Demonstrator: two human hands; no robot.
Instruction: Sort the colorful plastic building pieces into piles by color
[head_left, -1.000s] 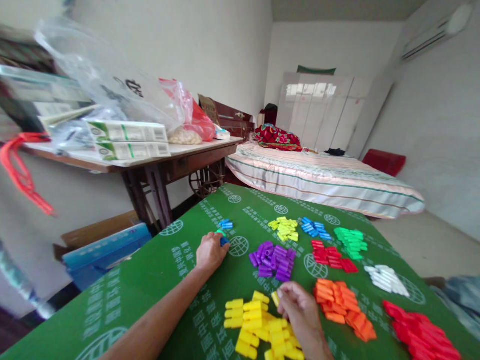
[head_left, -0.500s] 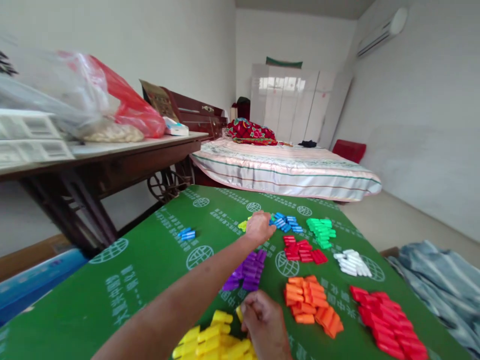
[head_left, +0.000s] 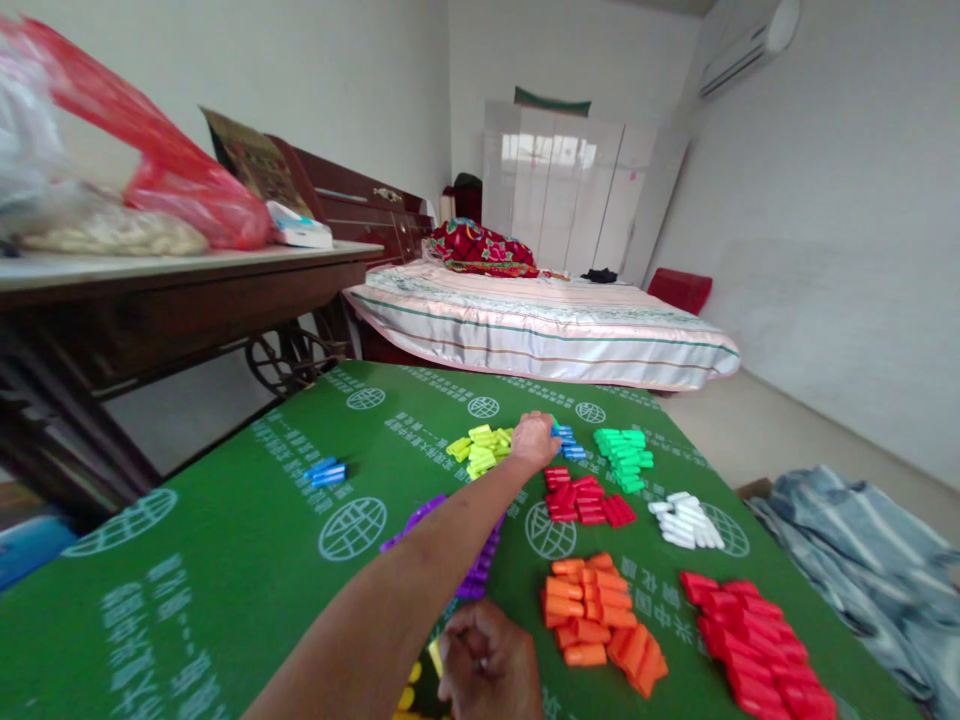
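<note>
My left hand (head_left: pixel 535 440) reaches across the board to the blue pen caps (head_left: pixel 571 443), its fingers closed with a bit of a green cap (head_left: pixel 556 424) showing at the tips. My left forearm crosses over the purple caps (head_left: pixel 480 568) and hides part of them. Low in the view, my right hand (head_left: pixel 489 660) is curled, pinching a pale yellow cap (head_left: pixel 436 656). Just below it, more yellow caps (head_left: pixel 409 695) are mostly hidden or cut off by the frame. Lime caps (head_left: pixel 480 447) lie left of my left hand, and dark red caps (head_left: pixel 589 498) lie nearer me.
On the green board (head_left: pixel 247 560) also lie green caps (head_left: pixel 624 457), white caps (head_left: pixel 686 520), orange caps (head_left: pixel 592 610), bright red caps (head_left: pixel 754 640) and a few separate blue caps (head_left: pixel 326 472). A bed (head_left: pixel 540 325) stands beyond, a side table (head_left: pixel 187 275) at left, folded cloth (head_left: pixel 862 570) at right.
My left hand has moved right from beside the lime caps over the blue pile, uncovering the lime caps. My right hand has shifted slightly left and down with the yellow cap. The view has turned right.
</note>
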